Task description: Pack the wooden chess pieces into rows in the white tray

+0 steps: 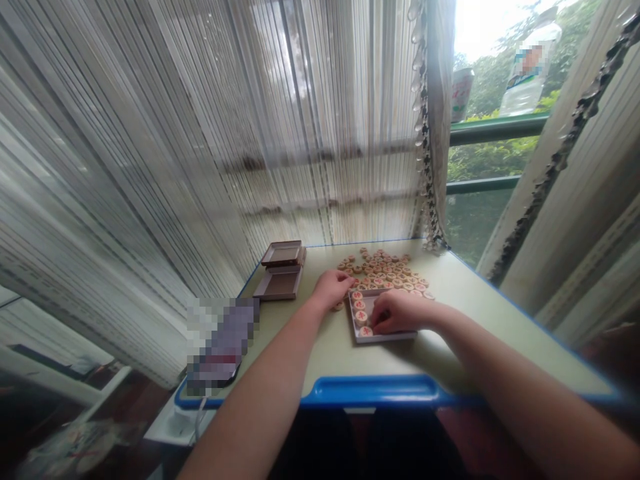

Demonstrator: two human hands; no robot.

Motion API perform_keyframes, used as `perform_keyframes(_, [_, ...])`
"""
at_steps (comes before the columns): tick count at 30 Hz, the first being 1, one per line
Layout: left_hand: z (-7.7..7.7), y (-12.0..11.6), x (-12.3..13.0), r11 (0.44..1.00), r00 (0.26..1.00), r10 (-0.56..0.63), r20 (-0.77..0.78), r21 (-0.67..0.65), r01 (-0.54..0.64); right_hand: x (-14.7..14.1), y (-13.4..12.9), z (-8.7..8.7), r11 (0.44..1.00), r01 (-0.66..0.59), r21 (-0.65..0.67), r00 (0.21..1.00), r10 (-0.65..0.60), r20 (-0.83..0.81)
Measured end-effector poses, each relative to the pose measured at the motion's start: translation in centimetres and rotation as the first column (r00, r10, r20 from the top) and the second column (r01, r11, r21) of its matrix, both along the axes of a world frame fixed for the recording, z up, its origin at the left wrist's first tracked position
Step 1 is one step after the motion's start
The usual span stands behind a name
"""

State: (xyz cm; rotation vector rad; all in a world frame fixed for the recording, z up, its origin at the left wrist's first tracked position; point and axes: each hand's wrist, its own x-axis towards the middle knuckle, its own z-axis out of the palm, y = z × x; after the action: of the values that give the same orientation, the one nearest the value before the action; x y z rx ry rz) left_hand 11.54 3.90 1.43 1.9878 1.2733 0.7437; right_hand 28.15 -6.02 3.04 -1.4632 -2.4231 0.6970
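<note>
Pale table: left fingers bunched by loose pieces, right fingers curled in box; grips unclear.

String curtains w/ daylit window on R, blue-edged tbl.

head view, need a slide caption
Right hand over a tray of discs, left hand beside the loose pile.

Probably a home, window-side corner: string curtains with beaded trim, greenery outside, bottle on green rail, blue-edged desk carrying round game pieces. Exact room: can't tell.
</note>
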Motion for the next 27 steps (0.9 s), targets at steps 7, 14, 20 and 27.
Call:
perform_keyframes(7, [0.1, -0.1, 0.1, 0.999, 0.997, -0.027, -0.066, 0.039, 0.029, -0.4, 0.0, -0.5, 0.998, -0.043, 0.037, 0.999, 0.043, 0.01])
perform_keyframes(14, [0.5, -0.5, -0.4, 0.995, 0.994, -0.095, -0.05, 0.018, 0.096, 1.4, 1.2, 0.0, 0.983, 0.16, 0.087, 0.987, -0.16, -0.005])
perform_keyframes(20, [0.6, -0.6, -0.7, 0.99, 0.987, -0.123, -0.107, 0.053, 0.129, 4.1, 2.8, -0.7, 0.83, 0.403, 0.386, 0.902, -0.431, -0.016])
perform_keyframes(27, [0.5, -0.8, -1.0, 0.98, 0.971, -0.199, -0.131, 0.004, 0.201, 4.9, 3.2, -1.4, 0.831, 0.462, 0.31, 0.877, -0.481, -0.018])
